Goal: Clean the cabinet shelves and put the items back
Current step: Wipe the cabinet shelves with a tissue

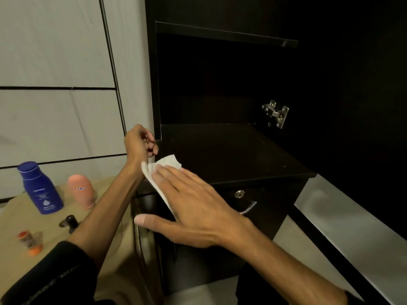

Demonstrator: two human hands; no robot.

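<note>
Clearly the wiping is midway: the right hand (193,203), fingers straight, presses a soft white tissue (164,172) flat over the front edge of the smooth dark shelf (231,150). At ten o'clock the left hand (139,144) hovers with fingers loosely curled, holding nothing. Farther off at nine o'clock, a glossy blue lotion bottle (40,190), a rounded pink bottle (81,191) and small jars (29,241) wait on the tan cloth (105,249), unreturned.

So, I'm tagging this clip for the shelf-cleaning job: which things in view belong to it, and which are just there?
Part of the job:
- white wipe under the flat right hand
- dark shelf
- blue lotion bottle, pink bottle, small dark bottle, orange-capped item, set aside

Just there:
- hinge
- drawer handle
- lock
</note>
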